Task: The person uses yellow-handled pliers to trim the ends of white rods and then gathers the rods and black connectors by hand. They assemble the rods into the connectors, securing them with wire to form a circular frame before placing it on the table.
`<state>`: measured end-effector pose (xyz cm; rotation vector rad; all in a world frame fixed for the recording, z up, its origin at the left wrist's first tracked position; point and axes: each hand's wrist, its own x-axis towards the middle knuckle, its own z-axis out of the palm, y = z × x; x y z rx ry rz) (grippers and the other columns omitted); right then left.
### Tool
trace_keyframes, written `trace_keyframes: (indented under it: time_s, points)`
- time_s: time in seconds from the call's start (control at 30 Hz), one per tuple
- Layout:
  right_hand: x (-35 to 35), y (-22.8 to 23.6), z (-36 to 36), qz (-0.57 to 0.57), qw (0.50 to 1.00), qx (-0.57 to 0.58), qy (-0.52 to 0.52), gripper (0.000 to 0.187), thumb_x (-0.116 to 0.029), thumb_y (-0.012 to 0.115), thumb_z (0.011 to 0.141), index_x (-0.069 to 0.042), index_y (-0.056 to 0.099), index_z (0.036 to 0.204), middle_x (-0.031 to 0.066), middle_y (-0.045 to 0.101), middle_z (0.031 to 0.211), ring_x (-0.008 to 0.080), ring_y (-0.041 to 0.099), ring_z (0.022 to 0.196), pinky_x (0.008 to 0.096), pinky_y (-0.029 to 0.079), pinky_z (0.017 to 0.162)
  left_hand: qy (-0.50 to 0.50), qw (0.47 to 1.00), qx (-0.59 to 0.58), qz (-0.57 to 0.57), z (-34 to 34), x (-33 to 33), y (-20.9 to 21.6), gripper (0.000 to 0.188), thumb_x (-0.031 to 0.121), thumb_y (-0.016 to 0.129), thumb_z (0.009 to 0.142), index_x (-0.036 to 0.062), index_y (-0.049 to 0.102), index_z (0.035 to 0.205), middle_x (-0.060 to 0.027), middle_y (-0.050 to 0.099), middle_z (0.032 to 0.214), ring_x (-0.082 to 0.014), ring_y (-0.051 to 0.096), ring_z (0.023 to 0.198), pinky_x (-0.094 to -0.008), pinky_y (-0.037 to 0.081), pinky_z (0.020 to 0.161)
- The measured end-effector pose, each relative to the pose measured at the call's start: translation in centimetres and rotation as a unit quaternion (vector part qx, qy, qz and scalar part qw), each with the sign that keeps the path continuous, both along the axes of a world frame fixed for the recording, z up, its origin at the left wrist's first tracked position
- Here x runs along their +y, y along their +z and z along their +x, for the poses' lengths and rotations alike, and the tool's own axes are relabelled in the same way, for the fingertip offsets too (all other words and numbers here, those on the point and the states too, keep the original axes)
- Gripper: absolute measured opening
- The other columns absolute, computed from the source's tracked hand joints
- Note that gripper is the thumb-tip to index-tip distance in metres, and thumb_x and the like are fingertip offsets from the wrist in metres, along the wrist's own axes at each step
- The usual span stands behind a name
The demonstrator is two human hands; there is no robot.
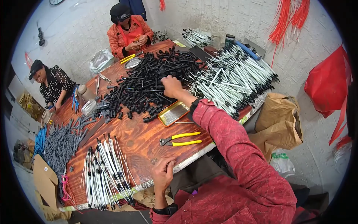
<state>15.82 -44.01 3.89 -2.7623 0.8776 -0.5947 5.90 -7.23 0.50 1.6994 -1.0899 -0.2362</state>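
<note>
My right hand reaches across the table into a heap of black plastic fittings. Its fingers are curled down at the heap, and what is between their tips blends into the black pieces. My left hand is closed near the table's front edge, with a small dark thing at thumb and forefinger that I cannot make out. Yellow-handled pliers lie between my hands. Below my right wrist sits a shallow yellow-rimmed tray of thin, pale pieces.
White rods with black ends are heaped at right, with another bundle front left. Grey plastic parts cover the left end. Two co-workers sit at the far side, one in orange, one in dotted black. A brown paper bag stands at right.
</note>
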Motion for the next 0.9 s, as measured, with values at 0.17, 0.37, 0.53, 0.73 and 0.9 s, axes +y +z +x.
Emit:
trace_keyframes:
  time_s: [0.17,0.37,0.53,0.73,0.9]
  points:
    - [4.6,-0.3,3.0,-0.050,0.986,-0.074,0.143,0.029,-0.004,0.065,0.076,-0.009,0.068,0.104,0.0153,0.066,0.105,0.0392,0.063,0.103,0.0480,0.054,0.088,0.006,1.000,-0.002,0.023,-0.2,-0.2,0.2,0.013,0.000,0.066,0.089,-0.0011,0.073,0.100,-0.0112,0.071,0.085,-0.0171,0.069,0.074,-0.0264,0.051,0.064]
    - [8.1,1.4,3.4,0.039,0.943,-0.063,0.326,0.030,-0.006,0.060,0.079,-0.012,0.073,0.106,0.0151,0.068,0.107,0.0375,0.064,0.104,0.0478,0.054,0.087,0.002,1.000,-0.009,-0.002,0.3,0.3,-0.4,0.013,0.000,0.066,0.089,-0.0002,0.074,0.100,-0.0107,0.072,0.086,-0.0159,0.068,0.072,-0.0258,0.051,0.063]
    - [0.9,2.8,1.2,-0.030,0.984,-0.160,0.074,0.029,-0.013,0.061,0.079,-0.012,0.072,0.105,0.0217,0.067,0.103,0.0424,0.064,0.100,0.0501,0.054,0.089,-0.009,1.000,-0.016,-0.009,0.4,0.1,-0.4,0.014,0.000,0.067,0.089,0.0007,0.074,0.100,-0.0114,0.072,0.086,-0.0180,0.069,0.073,-0.0272,0.051,0.063]
    - [-5.5,1.2,-1.1,-0.022,0.994,-0.041,-0.103,0.040,-0.021,0.066,0.083,-0.010,0.059,0.122,0.0199,0.061,0.118,0.0429,0.054,0.120,0.0522,0.051,0.093,-0.005,1.000,-0.024,-0.004,0.4,0.1,-0.4,0.014,0.000,0.066,0.088,0.0016,0.074,0.100,-0.0120,0.072,0.087,-0.0211,0.070,0.075,-0.0294,0.053,0.065]
    - [-4.8,1.7,0.2,-0.060,0.997,0.036,-0.024,0.039,-0.021,0.067,0.082,-0.011,0.060,0.119,0.0173,0.062,0.117,0.0405,0.057,0.116,0.0509,0.052,0.092,-0.007,1.000,-0.020,0.019,0.5,0.6,0.0,0.014,0.000,0.066,0.088,0.0012,0.074,0.100,-0.0124,0.072,0.087,-0.0217,0.070,0.076,-0.0303,0.053,0.067]
